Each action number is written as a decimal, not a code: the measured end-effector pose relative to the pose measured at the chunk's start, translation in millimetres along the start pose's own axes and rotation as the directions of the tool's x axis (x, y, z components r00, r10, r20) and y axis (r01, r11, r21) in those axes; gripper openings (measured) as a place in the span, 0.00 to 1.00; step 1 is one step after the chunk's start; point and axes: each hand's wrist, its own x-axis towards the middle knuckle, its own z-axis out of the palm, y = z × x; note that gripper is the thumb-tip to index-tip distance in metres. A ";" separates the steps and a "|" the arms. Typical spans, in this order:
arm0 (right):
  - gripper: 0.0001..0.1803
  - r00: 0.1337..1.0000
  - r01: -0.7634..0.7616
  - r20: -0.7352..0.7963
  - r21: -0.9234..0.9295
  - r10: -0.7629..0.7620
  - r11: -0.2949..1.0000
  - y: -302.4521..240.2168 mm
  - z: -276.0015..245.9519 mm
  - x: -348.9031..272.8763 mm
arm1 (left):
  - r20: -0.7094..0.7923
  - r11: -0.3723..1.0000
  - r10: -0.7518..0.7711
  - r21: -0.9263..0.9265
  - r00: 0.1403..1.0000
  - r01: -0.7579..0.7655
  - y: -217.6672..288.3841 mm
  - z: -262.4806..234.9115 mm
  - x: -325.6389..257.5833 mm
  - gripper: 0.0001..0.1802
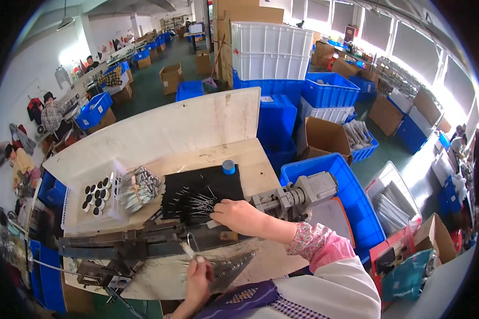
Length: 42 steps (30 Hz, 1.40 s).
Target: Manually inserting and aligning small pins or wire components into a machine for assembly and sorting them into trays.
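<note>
View from above my work surface (253, 165), a pale wooden top with a raised back panel. My right hand (238, 213) reaches leftward across it, fingers curled and pinched at the edge of a scatter of thin metal pins (197, 202); the hand touches the nearest pins, though whether one is actually gripped between the fingertips I cannot tell. The pins lie loose on a black mat (202, 186) in the middle of the surface. My left hand (198, 276), low in the view, is closed around a fanned bundle of grey metal pieces (226, 267), held just above the near edge of the surface. Between my two hands runs a long dark metal fixture (133, 244), and a grey machine head (298, 195) stands just right of my right wrist. A small blue roll of tape (228, 166) sits at the far right corner of the mat. Left of the mat lies a heap of bagged metal parts (135, 189), and beside that a clear tray of dark round discs (97, 195). A blue crate (351, 196) stands to the right of the surface.
</note>
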 end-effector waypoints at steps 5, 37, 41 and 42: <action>0.13 0.996 0.072 -0.047 -0.028 -0.073 0.997 -9.4 10.2 13.3 | 0.088 0.846 0.034 -0.534 0.996 0.019 85.6 3.1 -20.9 0.10; 0.08 0.976 0.147 -0.204 0.359 -0.076 0.922 0.7 38.8 52.8 | 0.654 -0.498 0.650 0.752 0.388 -0.432 112.6 -29.7 76.5 0.03; 0.09 0.971 0.062 -0.227 0.549 0.078 0.833 -6.8 33.4 62.4 | 0.308 -0.189 0.934 0.854 0.180 -0.485 99.6 -26.5 52.7 0.06; 0.08 0.974 0.036 -0.206 0.537 0.089 0.843 -6.0 37.7 66.2 | 0.148 -0.021 0.973 0.822 0.178 -0.569 79.8 -28.0 45.6 0.07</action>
